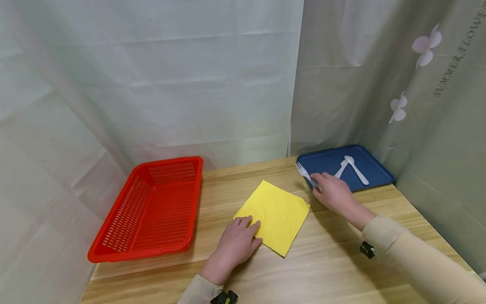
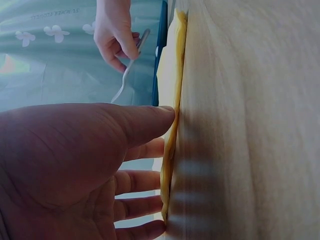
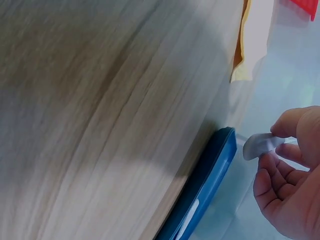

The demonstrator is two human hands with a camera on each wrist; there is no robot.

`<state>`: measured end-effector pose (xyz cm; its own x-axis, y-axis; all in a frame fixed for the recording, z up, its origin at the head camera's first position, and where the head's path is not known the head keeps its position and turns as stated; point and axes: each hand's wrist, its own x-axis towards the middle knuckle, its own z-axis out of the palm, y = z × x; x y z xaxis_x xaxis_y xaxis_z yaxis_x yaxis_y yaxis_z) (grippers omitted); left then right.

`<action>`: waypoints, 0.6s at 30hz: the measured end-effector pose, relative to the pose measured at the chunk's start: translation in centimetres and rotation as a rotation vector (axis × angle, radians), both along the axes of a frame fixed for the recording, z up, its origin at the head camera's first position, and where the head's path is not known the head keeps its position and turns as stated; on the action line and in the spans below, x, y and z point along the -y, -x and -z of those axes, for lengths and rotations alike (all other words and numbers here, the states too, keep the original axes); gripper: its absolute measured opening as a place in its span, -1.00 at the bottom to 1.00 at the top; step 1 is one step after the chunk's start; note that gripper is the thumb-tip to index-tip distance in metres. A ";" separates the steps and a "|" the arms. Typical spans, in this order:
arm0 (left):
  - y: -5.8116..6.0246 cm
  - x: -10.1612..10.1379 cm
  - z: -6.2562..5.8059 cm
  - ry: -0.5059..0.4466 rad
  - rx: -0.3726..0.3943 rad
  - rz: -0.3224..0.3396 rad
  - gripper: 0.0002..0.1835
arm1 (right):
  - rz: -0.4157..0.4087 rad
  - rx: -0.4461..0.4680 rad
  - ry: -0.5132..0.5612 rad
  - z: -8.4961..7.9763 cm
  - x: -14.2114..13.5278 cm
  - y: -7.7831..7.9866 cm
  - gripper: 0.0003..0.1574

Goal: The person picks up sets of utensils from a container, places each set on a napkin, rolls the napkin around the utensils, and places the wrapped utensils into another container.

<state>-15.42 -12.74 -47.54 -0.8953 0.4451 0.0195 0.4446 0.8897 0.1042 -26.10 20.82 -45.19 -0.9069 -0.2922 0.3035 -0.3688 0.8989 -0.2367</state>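
A folded yellow cloth (image 1: 279, 213) lies flat on the wooden table. My left hand (image 1: 238, 242) rests on its near-left edge, and in the left wrist view the fingers (image 2: 137, 181) are spread straight against it. Above the near-left corner of the blue tray (image 1: 326, 158), my right hand (image 1: 336, 194) holds a white plastic fork (image 1: 303, 169) with its tines pointing up and left. The right wrist view shows the fork's handle (image 3: 260, 145) pinched between thumb and fingers. A white spoon (image 1: 357, 171) and another white utensil (image 1: 341, 169), partly hidden by the hand, lie on the tray.
On the left side of the table stands a red plastic basket (image 1: 197, 190) with perforated walls. Pale curtains (image 1: 212, 84) hang close behind the table and on both sides. Bare wood (image 1: 315, 261) shows between the two forearms.
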 end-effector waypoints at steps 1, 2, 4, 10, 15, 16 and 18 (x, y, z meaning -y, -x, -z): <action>0.0 0.0 0.0 0.000 0.001 0.000 -0.47 | -0.003 -0.001 0.001 -0.1 0.1 -0.1 -0.49; 0.0 0.0 0.0 0.000 0.001 0.000 -0.47 | -0.009 -0.005 0.004 -0.1 0.3 -0.2 -0.49; 0.0 0.0 0.0 0.000 0.005 0.000 -0.47 | -0.019 -0.009 0.006 -0.2 0.6 -0.3 -0.48; 0.0 0.0 0.0 -0.003 0.010 -0.002 -0.47 | -0.046 -0.017 0.013 -0.2 1.5 -0.6 -0.47; 0.0 0.1 0.0 -0.006 0.006 0.000 -0.47 | -0.063 -0.014 0.017 -0.3 2.2 -0.9 -0.47; 0.0 0.1 0.0 -0.006 0.006 0.001 -0.47 | -0.068 -0.012 0.018 -0.3 2.3 -1.0 -0.48; 0.0 0.1 0.0 -0.006 0.006 0.002 -0.47 | -0.071 -0.010 0.016 -0.3 2.6 -1.1 -0.48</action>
<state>-15.44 -12.79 -47.51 -0.8947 0.4464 0.0169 0.4454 0.8883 0.1122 -25.00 18.18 -44.88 -0.8810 -0.3506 0.3178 -0.4340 0.8664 -0.2472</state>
